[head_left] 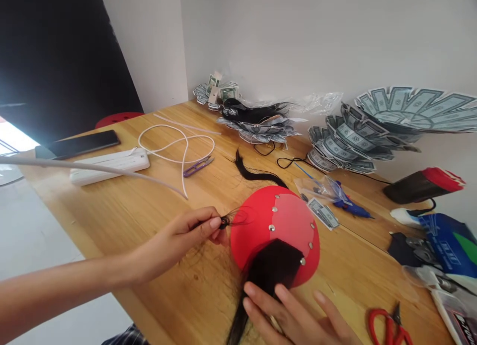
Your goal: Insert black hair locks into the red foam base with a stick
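A red dome-shaped cap (249, 240) with a paler red panel and several silver studs sits on the wooden table. Long black hair (274, 265) lies over its near side and trails off toward the front edge. My left hand (204, 226) pinches a small tuft of black hair (224, 222) just left of the cap, loose strands reaching across the red surface. Fingers spread, my right hand (294, 312) rests at the lower end of the long hair, seemingly touching it. Behind the cap lies a separate curved lock of black hair (257, 175).
Purple thread snips (198, 167), a white cable (179, 127), a power strip (112, 167) and a phone (78, 144) lie left. Rightward are a blue glue gun (352, 206), red-handled pliers (389, 327) and a dark cylinder (410, 188). Paper-bill fans (346, 141) line the wall.
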Demonstrator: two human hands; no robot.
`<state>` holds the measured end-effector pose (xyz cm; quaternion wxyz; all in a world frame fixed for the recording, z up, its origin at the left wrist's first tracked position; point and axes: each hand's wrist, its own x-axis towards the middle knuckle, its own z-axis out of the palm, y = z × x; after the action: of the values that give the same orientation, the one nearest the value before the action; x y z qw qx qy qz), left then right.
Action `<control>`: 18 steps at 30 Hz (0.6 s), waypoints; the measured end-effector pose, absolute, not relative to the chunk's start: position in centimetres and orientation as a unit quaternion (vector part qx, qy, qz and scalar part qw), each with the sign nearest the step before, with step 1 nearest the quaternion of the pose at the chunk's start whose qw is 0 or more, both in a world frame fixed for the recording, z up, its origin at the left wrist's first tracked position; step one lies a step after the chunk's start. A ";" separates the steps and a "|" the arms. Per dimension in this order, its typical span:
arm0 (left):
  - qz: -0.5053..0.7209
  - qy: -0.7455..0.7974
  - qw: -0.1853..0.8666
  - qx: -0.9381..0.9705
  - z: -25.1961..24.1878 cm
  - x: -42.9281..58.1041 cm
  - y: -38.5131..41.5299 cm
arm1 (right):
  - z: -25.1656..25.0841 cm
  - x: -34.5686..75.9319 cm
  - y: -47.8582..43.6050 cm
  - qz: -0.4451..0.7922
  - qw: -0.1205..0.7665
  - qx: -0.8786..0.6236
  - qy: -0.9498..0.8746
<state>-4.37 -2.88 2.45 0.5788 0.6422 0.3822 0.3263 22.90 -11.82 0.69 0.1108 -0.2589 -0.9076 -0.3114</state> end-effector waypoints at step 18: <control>0.370 0.424 0.605 0.564 0.7 -1.0 -7.4 | 2.7 16.5 -7.3 -0.209 0.166 -0.306 -0.914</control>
<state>-0.99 -7.43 0.73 0.6052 0.5635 0.4238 0.3696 16.51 -7.30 2.72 0.1657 -0.3063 -0.9138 -0.2089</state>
